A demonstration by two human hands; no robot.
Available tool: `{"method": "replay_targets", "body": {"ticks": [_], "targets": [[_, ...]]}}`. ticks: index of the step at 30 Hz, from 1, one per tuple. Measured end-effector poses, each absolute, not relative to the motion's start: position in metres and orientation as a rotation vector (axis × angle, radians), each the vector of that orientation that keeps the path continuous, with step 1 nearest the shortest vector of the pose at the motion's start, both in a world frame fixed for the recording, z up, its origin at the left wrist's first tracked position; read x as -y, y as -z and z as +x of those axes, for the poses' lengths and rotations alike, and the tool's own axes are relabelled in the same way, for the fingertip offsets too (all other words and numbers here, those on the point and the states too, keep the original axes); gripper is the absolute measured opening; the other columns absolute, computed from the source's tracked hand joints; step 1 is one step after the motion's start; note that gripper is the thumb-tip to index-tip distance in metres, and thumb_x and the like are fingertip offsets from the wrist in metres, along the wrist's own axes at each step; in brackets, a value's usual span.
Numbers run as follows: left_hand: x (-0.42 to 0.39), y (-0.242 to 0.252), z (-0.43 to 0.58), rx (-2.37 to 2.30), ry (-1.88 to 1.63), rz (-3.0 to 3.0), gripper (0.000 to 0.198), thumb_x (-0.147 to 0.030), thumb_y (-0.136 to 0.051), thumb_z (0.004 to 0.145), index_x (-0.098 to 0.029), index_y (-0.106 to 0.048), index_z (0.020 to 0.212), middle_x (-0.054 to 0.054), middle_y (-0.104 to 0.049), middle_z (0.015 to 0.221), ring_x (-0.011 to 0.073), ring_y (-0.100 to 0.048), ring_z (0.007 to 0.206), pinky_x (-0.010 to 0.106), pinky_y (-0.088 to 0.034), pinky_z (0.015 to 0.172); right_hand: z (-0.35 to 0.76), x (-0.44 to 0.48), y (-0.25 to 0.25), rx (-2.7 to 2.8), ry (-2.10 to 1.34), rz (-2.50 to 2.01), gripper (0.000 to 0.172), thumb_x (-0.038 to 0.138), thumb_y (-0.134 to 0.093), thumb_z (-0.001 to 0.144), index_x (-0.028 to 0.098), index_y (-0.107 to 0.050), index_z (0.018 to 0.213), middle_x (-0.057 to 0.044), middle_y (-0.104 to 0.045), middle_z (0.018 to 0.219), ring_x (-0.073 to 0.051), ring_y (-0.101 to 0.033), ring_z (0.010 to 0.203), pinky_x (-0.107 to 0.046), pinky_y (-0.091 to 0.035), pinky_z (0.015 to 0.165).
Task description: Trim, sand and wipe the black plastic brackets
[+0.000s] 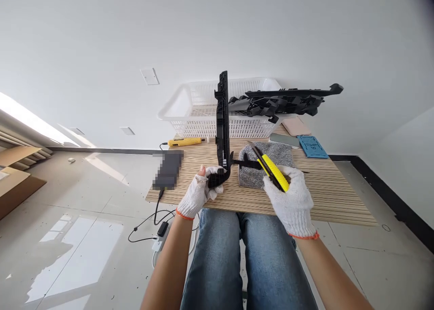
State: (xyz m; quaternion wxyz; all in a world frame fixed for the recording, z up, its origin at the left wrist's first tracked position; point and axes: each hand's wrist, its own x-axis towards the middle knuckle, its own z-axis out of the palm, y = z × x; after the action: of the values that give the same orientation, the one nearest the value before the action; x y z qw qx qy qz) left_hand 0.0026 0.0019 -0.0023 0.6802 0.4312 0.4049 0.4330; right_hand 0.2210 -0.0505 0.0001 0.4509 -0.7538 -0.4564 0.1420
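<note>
Now left hand (198, 193) clasps black plastic part (223, 129); right hand (290, 199) grips utility knife (271, 167).

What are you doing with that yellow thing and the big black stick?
A person sits at a wooden table, wearing white work gloves. The left hand grips the bottom end of a long black plastic part and stands it upright on the table. The right hand holds a yellow utility knife, its tip pointing toward that part, above a grey cloth. Behind them, a white basket sits with more black plastic parts piled across it.
</note>
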Motion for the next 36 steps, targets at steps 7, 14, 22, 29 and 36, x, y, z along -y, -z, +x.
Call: {"method": "replay_targets", "body": {"ticks": [7, 14, 22, 29, 36], "targets": [[-0.001, 0.004, 0.003, -0.918, -0.927, 1.027, 0.090, -0.093, -0.039, 0.079, -0.015, -0.073, 0.107, 0.006, -0.066, 0.064, 0.0095, -0.047, 0.044, 0.020, -0.030, 0.040, 0.234, 0.048, -0.006, 1.546, -0.992, -1.540, 0.049, 0.054, -0.074, 0.076, 0.022, -0.076, 0.112, -0.009, -0.078, 0.108, -0.028, -0.073, 0.095, -0.043, -0.057, 0.089], [-0.001, 0.000, 0.006, -0.911, -0.916, 0.952, 0.097, -0.098, -0.044, 0.070, -0.012, -0.072, 0.107, 0.007, -0.067, 0.064, 0.0106, -0.050, 0.045, 0.021, -0.035, 0.040, 0.235, 0.046, -0.002, 1.376, -0.932, -1.641, 0.047, 0.057, -0.071, 0.077, 0.020, -0.081, 0.103, -0.006, -0.077, 0.081, -0.022, -0.070, 0.069, -0.035, -0.058, 0.066], [-0.002, -0.001, 0.007, -0.896, -0.942, 0.940, 0.090, -0.095, -0.053, 0.068, -0.013, -0.071, 0.100, 0.007, -0.065, 0.066, 0.0140, -0.057, 0.052, 0.020, -0.036, 0.037, 0.237, 0.046, -0.006, 1.470, -1.048, -1.590, 0.045, 0.055, -0.071, 0.079, 0.021, -0.081, 0.107, -0.006, -0.080, 0.093, -0.025, -0.074, 0.085, -0.038, -0.059, 0.079], [-0.001, 0.004, 0.005, -0.918, -0.936, 1.002, 0.097, -0.095, -0.039, 0.076, -0.010, -0.071, 0.110, 0.006, -0.065, 0.062, 0.0108, -0.051, 0.046, 0.020, -0.035, 0.039, 0.235, 0.046, -0.002, 1.523, -0.978, -1.598, 0.046, 0.058, -0.071, 0.077, 0.023, -0.082, 0.106, -0.007, -0.080, 0.103, -0.029, -0.074, 0.095, -0.042, -0.058, 0.088], [0.001, 0.001, 0.008, -0.956, -0.925, 1.084, 0.094, -0.089, -0.034, 0.085, -0.008, -0.069, 0.118, 0.006, -0.067, 0.065, 0.0087, -0.049, 0.045, 0.020, -0.035, 0.042, 0.239, 0.045, 0.002, 1.499, -1.017, -1.624, 0.047, 0.057, -0.073, 0.077, 0.022, -0.082, 0.107, -0.007, -0.080, 0.094, -0.025, -0.073, 0.079, -0.035, -0.058, 0.070]]}}
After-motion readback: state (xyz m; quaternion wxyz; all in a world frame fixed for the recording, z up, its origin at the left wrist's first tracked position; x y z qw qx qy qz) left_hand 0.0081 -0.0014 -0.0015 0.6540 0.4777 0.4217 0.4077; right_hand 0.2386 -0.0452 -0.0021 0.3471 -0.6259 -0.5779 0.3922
